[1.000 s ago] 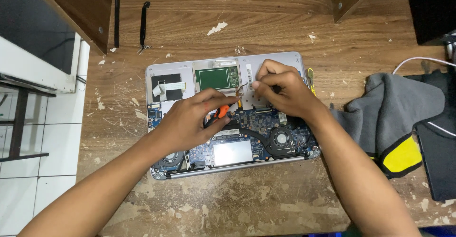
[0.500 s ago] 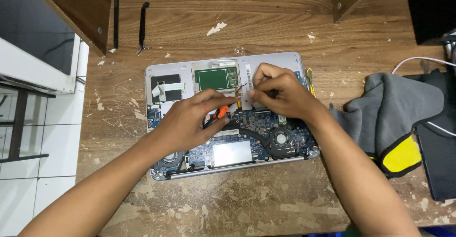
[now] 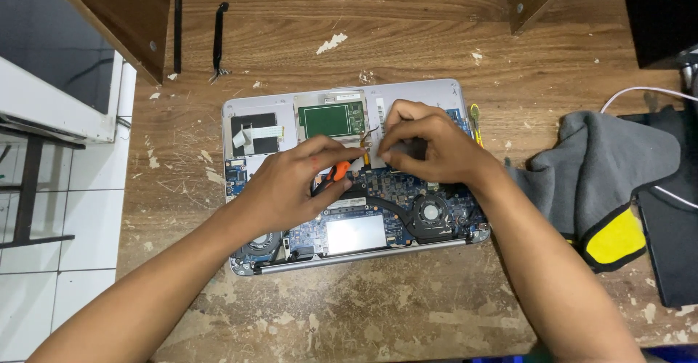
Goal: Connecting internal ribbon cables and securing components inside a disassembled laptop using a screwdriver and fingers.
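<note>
A scarred wooden surface carries an opened laptop at its middle, circuit board exposed, a grey-and-yellow cloth to its right. The left hand grips an orange-handled tool; the right hand pinches a thin ribbon cable above the board.

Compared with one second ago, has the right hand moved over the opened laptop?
Yes, slightly. The right hand has shifted a little to the left, toward the green board of the laptop, which has not moved on the wooden table.
</note>
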